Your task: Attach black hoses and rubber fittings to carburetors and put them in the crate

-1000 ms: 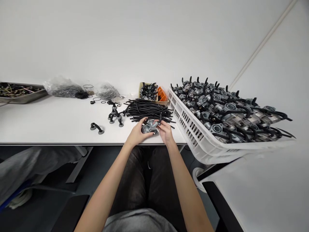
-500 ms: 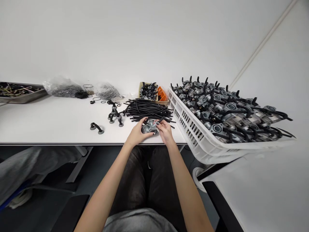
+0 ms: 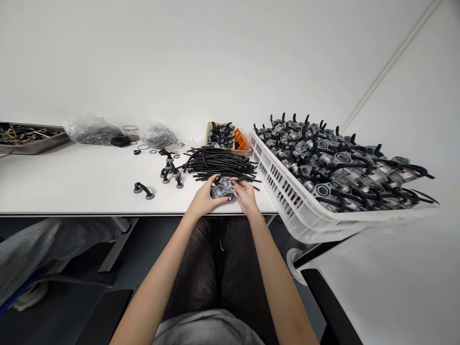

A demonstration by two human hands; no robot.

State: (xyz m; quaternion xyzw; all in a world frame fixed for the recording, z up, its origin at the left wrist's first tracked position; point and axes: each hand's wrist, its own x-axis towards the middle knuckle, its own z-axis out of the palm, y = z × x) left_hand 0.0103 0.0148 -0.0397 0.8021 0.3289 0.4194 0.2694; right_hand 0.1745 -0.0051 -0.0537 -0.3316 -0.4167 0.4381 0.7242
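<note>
Close to the table's front edge, my left hand (image 3: 203,197) is closed around a grey metal carburetor (image 3: 218,191), gripping it from the left with the thumb along its near side. My right hand (image 3: 246,195) is at the carburetor's right side, its fingers pinched on a short black rubber hose (image 3: 241,180) at the metal body. Whether the hose end sits on a fitting is hidden by the fingers. Just beyond both hands lies a pile of straight black hoses (image 3: 219,160).
A white plastic crate (image 3: 283,191) full of carburetors with hoses stands at the right. Behind the hose pile are a tray (image 3: 208,128) of small black parts and an orange basket (image 3: 240,139). Leftward lie black elbow pieces (image 3: 144,189), plastic bags (image 3: 95,129) and a metal tray (image 3: 46,143).
The black hose in my right hand has swung from slanting upward to lying nearly level, pointing right. My right fingers have shifted slightly; my left hand holds the carburetor in the same place.
</note>
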